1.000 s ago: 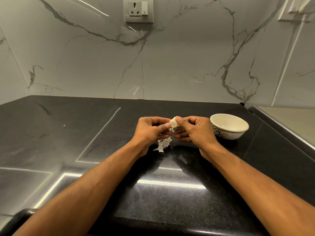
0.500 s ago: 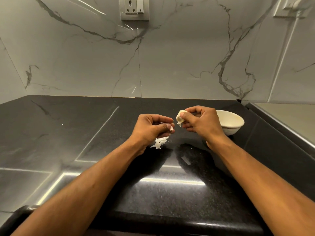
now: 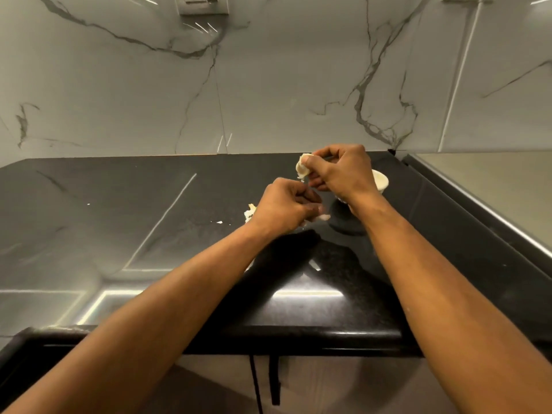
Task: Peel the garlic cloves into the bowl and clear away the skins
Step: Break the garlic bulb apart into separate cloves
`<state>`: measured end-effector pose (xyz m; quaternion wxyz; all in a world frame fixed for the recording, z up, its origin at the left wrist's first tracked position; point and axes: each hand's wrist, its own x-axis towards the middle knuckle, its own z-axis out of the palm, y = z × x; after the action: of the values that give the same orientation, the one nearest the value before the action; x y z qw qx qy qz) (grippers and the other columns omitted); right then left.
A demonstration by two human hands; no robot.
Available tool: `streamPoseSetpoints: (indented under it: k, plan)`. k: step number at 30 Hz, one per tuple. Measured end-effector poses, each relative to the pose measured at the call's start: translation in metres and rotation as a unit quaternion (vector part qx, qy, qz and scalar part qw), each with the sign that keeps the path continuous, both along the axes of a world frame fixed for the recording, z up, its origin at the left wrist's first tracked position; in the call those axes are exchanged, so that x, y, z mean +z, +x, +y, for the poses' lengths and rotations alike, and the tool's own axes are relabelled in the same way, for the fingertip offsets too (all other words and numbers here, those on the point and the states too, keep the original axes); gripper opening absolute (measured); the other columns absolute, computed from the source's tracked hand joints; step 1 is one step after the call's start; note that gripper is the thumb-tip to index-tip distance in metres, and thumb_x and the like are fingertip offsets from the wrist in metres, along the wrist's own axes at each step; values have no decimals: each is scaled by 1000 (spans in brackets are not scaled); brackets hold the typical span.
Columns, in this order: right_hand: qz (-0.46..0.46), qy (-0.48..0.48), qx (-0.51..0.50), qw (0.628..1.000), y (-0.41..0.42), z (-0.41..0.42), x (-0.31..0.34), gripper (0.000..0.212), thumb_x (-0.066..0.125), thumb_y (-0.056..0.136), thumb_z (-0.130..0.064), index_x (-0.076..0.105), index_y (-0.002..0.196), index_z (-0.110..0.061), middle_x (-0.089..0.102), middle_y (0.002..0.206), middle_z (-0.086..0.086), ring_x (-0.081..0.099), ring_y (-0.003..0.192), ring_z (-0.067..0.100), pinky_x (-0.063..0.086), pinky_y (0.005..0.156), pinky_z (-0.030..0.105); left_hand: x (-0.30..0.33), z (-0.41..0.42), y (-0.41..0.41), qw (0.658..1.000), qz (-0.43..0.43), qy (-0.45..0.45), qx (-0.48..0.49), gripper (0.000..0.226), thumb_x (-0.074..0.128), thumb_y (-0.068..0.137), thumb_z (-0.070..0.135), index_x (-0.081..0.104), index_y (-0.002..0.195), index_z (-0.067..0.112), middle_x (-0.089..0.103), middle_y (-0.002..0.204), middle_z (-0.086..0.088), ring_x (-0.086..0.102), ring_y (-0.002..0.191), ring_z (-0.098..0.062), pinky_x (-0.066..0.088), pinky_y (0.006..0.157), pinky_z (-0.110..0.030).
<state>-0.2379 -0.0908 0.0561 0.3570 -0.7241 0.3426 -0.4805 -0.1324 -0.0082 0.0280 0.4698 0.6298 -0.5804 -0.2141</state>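
The right hand (image 3: 340, 174) pinches a pale garlic clove (image 3: 302, 168) above the glossy black stone worktop (image 3: 149, 222), while the left hand (image 3: 283, 207) has its fingers curled on a thin white skin scrap (image 3: 324, 217).

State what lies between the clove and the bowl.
In the head view, the right hand that pinches the clove lies between them; it hides most of the bowl, whose rim shows just past the wrist.

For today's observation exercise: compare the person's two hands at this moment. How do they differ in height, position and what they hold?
The right hand is raised near the bowl; the left hand sits lower, close to the countertop. The right hand pinches a pale garlic clove; the left hand pinches only a thin scrap of skin. Both have curled fingers.
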Motion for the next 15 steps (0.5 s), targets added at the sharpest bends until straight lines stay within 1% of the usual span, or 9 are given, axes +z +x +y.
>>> streamPoseSetpoints:
  k: [2,4,7,9,12,15]
  plan:
    - [-3,1,0,1000,0,-1,0,12,75,83,-27,71,81,-15,73,72,7,71,60,19,62,66,44,-6,-7,-1,1000,-25,14,4,19,82,76,18,74,90,8,74,77,-10,73,75,-24,60,75,-40]
    - [-7,-4,3,1000,-2,-2,1,12,75,83,-27,69,76,-19,73,70,8,71,59,19,62,66,42,-9,-10,6,999,-38,17,16,23,85,72,25,75,90,15,75,76,-2,73,74,-17,59,76,-37]
    - [-7,-7,21,1000,-1,-1,2,13,75,84,-27,68,78,-18,73,71,8,71,59,18,62,65,39,-8,-3,22,998,-34,-23,56,8,79,80,22,74,85,22,74,74,0,72,66,-15,56,65,-28]
    - [-3,-2,35,999,0,1,1,13,74,85,-27,70,79,-16,72,70,9,71,60,20,62,64,39,-5,4,31,995,-32,-51,79,6,74,85,19,72,82,24,74,75,0,70,62,-15,53,58,-23]
    - [7,20,57,998,3,2,-4,15,72,87,-28,72,83,-13,72,70,8,72,61,20,62,63,38,1,10,34,995,35,-65,68,2,74,85,17,73,87,16,74,77,-7,66,57,-12,48,50,-19]
    - [-6,56,73,996,6,3,-7,18,71,88,-27,72,84,-9,73,71,10,72,63,23,61,63,37,3,11,31,993,59,-85,58,21,76,82,20,73,96,5,74,80,-11,65,57,-14,47,49,-17]
